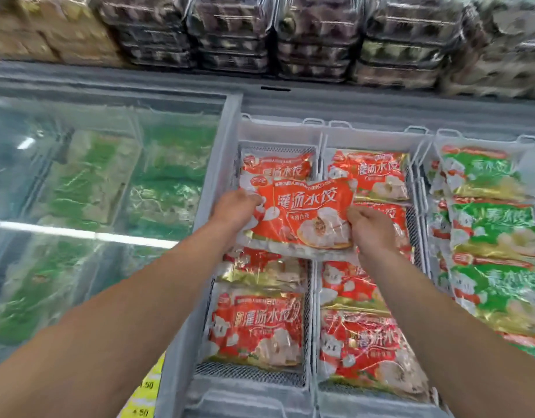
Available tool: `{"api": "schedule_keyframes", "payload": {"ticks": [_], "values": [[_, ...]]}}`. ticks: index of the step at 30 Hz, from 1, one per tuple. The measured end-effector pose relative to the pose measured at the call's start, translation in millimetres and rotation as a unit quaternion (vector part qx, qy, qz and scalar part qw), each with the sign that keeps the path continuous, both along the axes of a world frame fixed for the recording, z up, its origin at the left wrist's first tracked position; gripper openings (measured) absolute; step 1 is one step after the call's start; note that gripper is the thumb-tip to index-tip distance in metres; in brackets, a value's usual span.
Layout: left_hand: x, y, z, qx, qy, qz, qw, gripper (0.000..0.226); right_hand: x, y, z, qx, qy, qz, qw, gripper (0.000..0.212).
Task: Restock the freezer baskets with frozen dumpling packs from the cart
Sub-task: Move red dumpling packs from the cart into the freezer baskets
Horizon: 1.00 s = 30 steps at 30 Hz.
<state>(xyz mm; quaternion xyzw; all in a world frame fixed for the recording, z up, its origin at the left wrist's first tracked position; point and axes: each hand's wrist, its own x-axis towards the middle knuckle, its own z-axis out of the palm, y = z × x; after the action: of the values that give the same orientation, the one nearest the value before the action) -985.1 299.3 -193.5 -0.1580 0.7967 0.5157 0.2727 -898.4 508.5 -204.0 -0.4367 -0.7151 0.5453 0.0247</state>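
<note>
A red dumpling pack [302, 215] hangs flat above the left grey freezer basket [278, 131], between both my hands. My left hand [234, 208] grips its left edge and my right hand [370, 226] grips its right edge. Under it, the left basket holds several red packs, one [255, 327] near the front. The middle basket [371, 137] also holds several red packs [368, 348]. The cart is out of view.
A right basket [483, 140] carries green dumpling packs [492, 224]. A closed glass lid [94, 182] covers the freezer's left part, with green bags beneath. Stacked trays [317, 34] line the shelf behind. Yellow price tags [147, 387] sit at the near edge.
</note>
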Motion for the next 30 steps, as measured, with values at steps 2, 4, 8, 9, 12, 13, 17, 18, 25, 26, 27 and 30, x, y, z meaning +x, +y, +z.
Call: {"api": "schedule_keyframes", "payload": {"ticks": [2,4,8,9,12,13,17,18,25,26,27,30], "values": [[-28.8,12.6,-10.7,-0.013,-0.009,0.007,1.000,0.016,-31.0,11.2,-15.5,-0.007,-0.010,0.005,1.000,0.027],[-56.8,24.4,-21.3,-0.026,-0.017,0.008,0.999,0.018,-61.4,19.9,-28.5,-0.016,-0.017,0.016,1.000,0.026],[-105.7,39.2,-41.0,-0.058,-0.021,0.024,0.998,0.034,-117.0,28.6,-51.8,-0.026,-0.020,0.031,0.999,0.025],[-118.0,41.7,-46.3,-0.070,-0.017,0.024,0.997,0.039,-130.8,29.3,-57.7,-0.024,-0.017,0.040,0.999,0.028],[-150.5,54.1,-52.1,-0.096,0.004,0.034,0.995,0.048,-169.2,29.5,-71.1,-0.031,-0.031,0.091,0.995,0.038],[-157.0,58.4,-52.3,-0.102,0.014,0.030,0.994,0.051,-177.4,29.1,-73.3,-0.036,-0.041,0.120,0.991,0.042],[-153.9,62.6,-59.1,-0.125,0.033,-0.035,0.991,0.059,-182.6,28.6,-75.6,-0.013,-0.072,0.200,0.977,0.041],[-149.0,60.5,-61.6,-0.123,0.032,-0.048,0.991,0.061,-179.0,28.3,-75.1,-0.007,-0.071,0.216,0.974,0.043],[-90.4,25.0,-29.6,-0.108,0.045,-0.098,0.988,0.082,-126.1,12.2,-33.9,0.053,-0.061,0.272,0.959,0.049],[-79.7,18.0,-23.3,-0.107,0.050,-0.108,0.987,0.085,-113.9,7.6,-25.0,0.062,-0.059,0.279,0.957,0.049],[-62.9,10.4,-11.1,-0.109,0.061,-0.122,0.985,0.080,-96.5,0.3,-12.4,0.075,-0.057,0.286,0.954,0.049],[-21.6,-6.0,18.2,-0.125,0.092,-0.156,0.976,0.058,-56.5,-17.4,11.6,0.111,-0.052,0.308,0.944,0.049]]}}
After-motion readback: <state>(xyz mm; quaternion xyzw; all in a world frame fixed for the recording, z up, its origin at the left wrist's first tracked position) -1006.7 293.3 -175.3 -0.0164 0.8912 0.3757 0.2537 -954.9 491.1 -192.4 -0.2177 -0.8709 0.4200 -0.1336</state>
